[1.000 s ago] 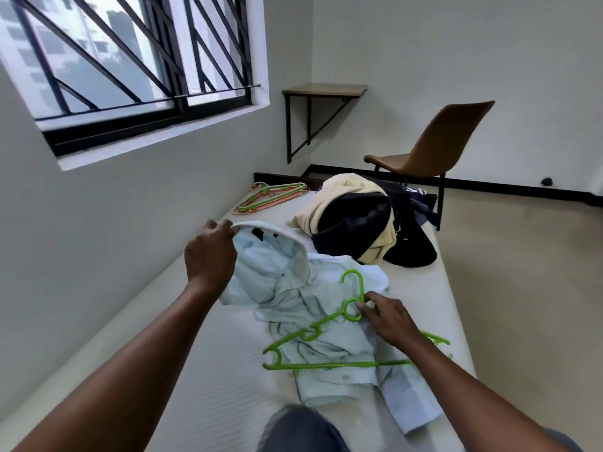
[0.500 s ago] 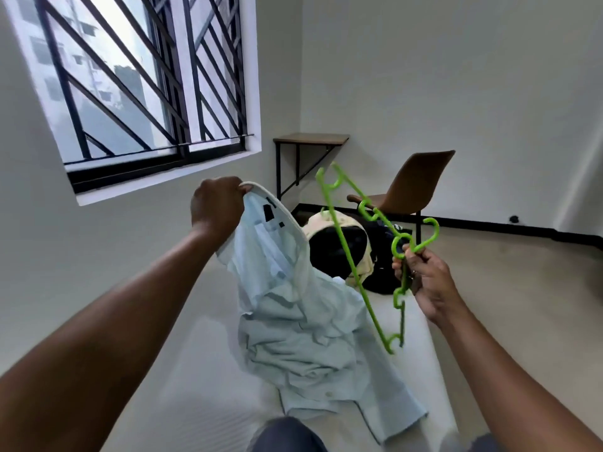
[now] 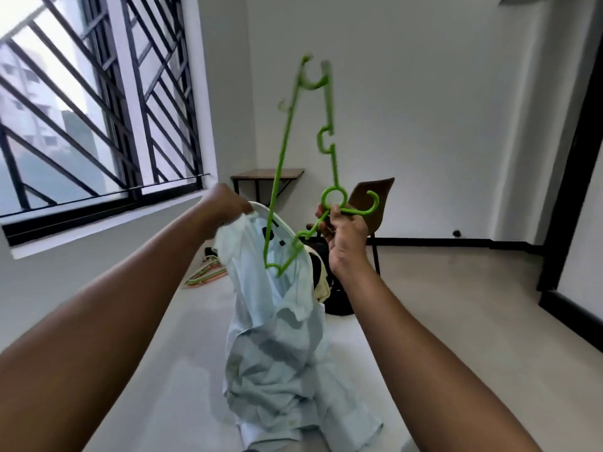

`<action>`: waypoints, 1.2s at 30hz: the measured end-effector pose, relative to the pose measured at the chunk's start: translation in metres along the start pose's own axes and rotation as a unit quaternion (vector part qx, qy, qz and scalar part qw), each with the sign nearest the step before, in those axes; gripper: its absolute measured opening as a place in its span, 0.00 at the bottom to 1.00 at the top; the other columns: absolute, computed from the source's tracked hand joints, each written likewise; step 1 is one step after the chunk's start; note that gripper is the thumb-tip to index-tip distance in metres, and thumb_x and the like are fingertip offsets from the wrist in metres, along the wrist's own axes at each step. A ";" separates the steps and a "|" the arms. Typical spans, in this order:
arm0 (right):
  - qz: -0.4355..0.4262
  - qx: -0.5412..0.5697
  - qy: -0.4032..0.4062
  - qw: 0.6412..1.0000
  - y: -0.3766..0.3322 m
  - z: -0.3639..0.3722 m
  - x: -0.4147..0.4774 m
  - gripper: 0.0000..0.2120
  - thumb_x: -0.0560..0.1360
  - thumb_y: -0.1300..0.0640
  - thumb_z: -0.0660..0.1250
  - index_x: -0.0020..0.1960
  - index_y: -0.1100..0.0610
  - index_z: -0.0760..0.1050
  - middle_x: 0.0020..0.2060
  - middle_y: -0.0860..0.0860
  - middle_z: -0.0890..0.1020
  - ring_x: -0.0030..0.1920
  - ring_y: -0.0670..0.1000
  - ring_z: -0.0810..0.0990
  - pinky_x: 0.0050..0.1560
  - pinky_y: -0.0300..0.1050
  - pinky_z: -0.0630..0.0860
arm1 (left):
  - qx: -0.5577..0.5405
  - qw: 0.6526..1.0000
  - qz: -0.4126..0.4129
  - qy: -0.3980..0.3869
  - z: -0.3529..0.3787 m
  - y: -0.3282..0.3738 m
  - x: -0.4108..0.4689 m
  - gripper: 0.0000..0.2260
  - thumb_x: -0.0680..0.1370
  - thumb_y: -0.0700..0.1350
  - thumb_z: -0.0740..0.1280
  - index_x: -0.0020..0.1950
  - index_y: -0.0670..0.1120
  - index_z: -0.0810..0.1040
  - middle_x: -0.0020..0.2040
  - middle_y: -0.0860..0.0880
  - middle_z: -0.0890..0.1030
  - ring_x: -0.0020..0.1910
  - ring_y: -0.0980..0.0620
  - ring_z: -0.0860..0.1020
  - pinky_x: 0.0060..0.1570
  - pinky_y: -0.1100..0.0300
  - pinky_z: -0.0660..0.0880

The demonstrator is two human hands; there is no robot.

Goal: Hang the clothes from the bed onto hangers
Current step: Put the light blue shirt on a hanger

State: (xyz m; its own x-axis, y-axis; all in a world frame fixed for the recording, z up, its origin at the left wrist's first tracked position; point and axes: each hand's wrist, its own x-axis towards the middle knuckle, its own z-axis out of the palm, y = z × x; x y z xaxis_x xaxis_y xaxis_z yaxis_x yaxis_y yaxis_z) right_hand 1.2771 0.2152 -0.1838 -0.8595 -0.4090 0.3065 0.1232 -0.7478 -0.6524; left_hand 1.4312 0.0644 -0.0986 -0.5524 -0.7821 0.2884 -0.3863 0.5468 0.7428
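A person's left hand (image 3: 226, 203), at 9 o'clock from centre, gripped the collar of a pale blue shirt (image 3: 277, 337), which hung down to the white bed (image 3: 182, 353) at 6 o'clock. The right hand (image 3: 342, 236), at 3 o'clock, pinched a green hanger (image 3: 282, 158) beside its hook. The hanger's lower end was over the open collar and its upper end pointed to 12 o'clock. Spare hangers (image 3: 204, 277) lay at 8 o'clock.

Shirt (image 3: 274, 321) and hanger (image 3: 329, 141) in hands
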 end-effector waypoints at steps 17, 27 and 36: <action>-0.140 -0.362 -0.121 0.914 -0.059 -0.064 -0.028 0.08 0.79 0.72 0.68 0.56 0.67 0.71 0.43 0.55 0.85 0.40 0.45 0.87 0.42 0.36 0.81 | -0.074 0.985 0.153 0.031 -0.080 0.032 -0.008 0.13 0.72 0.39 0.79 0.28 0.49 0.85 0.27 0.48 0.79 0.29 0.54 0.73 0.26 0.68 0.71; -0.332 -0.628 -0.203 0.674 -0.051 -0.041 -0.040 0.11 0.75 0.50 0.76 0.52 0.52 0.78 0.43 0.47 0.83 0.42 0.52 0.82 0.40 0.52 0.79 | -0.015 0.950 0.302 0.077 -0.021 0.074 -0.032 0.08 0.73 0.52 0.79 0.40 0.48 0.89 0.30 0.58 0.82 0.30 0.63 0.76 0.38 0.64 0.73; -0.466 -0.582 -0.141 0.651 -0.112 0.003 -0.020 0.21 0.73 0.53 0.75 0.64 0.57 0.79 0.66 0.55 0.74 0.67 0.58 0.75 0.65 0.62 0.73 | -0.221 0.906 0.360 0.045 -0.024 0.087 -0.055 0.08 0.74 0.46 0.78 0.46 0.41 0.88 0.40 0.42 0.87 0.38 0.53 0.82 0.46 0.56 0.80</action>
State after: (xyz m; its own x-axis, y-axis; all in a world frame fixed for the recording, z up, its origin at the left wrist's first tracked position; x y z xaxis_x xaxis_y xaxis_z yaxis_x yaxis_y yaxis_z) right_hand 1.2823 0.3052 -0.1150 -0.1464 -0.2646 0.9532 -0.9875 0.0959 -0.1250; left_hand 1.4456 0.1474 -0.0352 -0.4740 -0.3029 0.8268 0.3933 0.7672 0.5066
